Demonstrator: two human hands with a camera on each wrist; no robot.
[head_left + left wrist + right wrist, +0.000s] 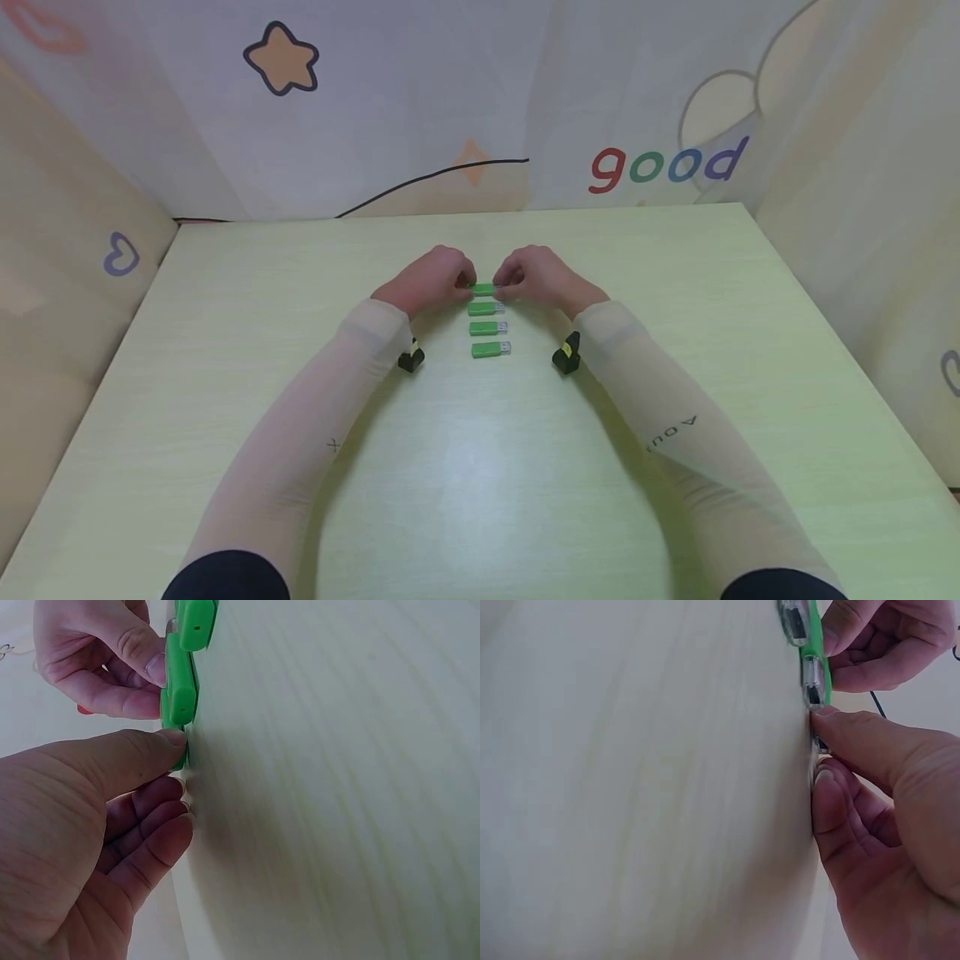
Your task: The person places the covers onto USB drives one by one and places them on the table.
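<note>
Several green USB sticks lie in a column on the table, their metal plugs pointing right. My left hand (433, 279) pinches the green end of the farthest USB stick (482, 290) between thumb and fingers. At its plug end, my right hand (546, 279) pinches the same stick. Just nearer lies a second USB stick (482, 308), then a third (484, 328); the nearest stick (487, 350) sits at the front of the column. In the left wrist view, the left thumb (150, 754) partly covers the held stick. The right thumb (862, 739) hides much of its plug in the right wrist view.
The pale wooden table (480, 483) extends around the sticks. Behind it hangs a printed cloth (420, 100), and more cloth flanks both sides. Small black wrist cameras (411, 358) are worn under both wrists.
</note>
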